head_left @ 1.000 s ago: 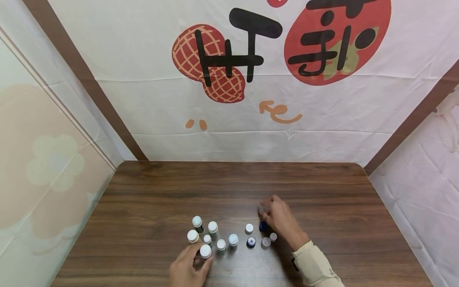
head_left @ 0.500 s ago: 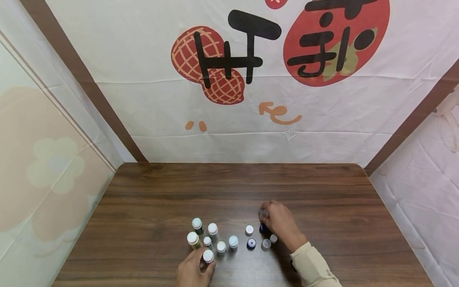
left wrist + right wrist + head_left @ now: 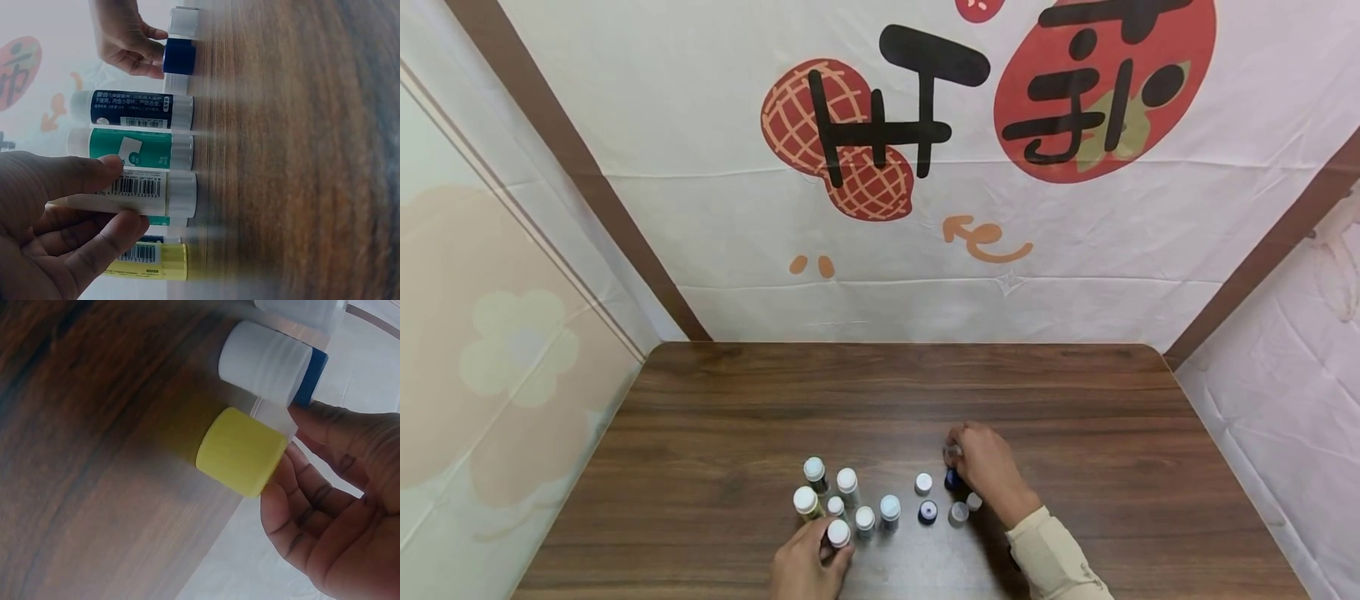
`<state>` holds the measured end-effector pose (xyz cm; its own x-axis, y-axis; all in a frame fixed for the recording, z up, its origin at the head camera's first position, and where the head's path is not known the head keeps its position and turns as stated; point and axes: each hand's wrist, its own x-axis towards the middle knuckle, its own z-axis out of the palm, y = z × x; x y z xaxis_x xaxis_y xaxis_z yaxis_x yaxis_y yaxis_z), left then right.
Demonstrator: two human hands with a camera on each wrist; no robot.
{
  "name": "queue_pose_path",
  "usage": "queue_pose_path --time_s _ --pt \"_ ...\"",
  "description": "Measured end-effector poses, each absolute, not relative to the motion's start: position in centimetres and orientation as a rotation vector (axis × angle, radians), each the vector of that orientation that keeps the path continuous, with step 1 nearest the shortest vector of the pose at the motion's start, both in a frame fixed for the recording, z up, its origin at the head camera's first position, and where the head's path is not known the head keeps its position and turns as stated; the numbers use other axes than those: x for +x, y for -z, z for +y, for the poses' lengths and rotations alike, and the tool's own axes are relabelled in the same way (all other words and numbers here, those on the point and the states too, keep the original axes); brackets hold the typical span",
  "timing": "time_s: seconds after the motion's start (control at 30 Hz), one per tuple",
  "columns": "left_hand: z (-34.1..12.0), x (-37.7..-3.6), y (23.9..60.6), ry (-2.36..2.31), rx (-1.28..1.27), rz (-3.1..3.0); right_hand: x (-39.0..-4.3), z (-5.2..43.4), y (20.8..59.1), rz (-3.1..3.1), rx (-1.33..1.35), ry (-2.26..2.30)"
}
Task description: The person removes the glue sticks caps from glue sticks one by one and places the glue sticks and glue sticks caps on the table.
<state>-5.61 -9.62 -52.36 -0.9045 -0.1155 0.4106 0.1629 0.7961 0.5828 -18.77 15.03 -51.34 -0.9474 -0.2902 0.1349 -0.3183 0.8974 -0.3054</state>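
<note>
Several small glue sticks (image 3: pixel 848 487) are seen standing upright in a group on the near part of the wooden table (image 3: pixel 737 417). One of them, the white-capped stick (image 3: pixel 838 533), is held by the left hand (image 3: pixel 805 567) at the near edge of this group. In the left wrist view the thumb and the fingers (image 3: pixel 100 240) are curled around its white body with a barcode, and its base is placed on the table. Just beside it a green stick (image 3: pixel 134 148), a dark blue stick (image 3: pixel 134 109) and a yellow stick (image 3: pixel 150 265) are standing.

To the right of the group, well apart from the left hand, the right hand (image 3: pixel 988 467) is placed over a second, smaller cluster of short pieces. A small yellow-based piece (image 3: pixel 244 450) with a clear top is pinched by its fingertips (image 3: pixel 312 422); the yellow end is resting on the table. A white and blue piece (image 3: pixel 269 362) is touching it on the far side. In the head view a white cap (image 3: pixel 922 482), a dark blue cap (image 3: pixel 927 512) and two pale caps (image 3: pixel 957 512) are lying near this hand.

A printed white cloth (image 3: pixel 925 208) is hung behind the table.
</note>
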Motion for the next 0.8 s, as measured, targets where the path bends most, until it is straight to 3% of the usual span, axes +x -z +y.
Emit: queue_pose_path --time_s 0.8 --pt "-9.79 -5.65 52.42 0.866 -0.038 -2.550 -18.62 15.51 50.94 -3.004 0.491 -0.559"
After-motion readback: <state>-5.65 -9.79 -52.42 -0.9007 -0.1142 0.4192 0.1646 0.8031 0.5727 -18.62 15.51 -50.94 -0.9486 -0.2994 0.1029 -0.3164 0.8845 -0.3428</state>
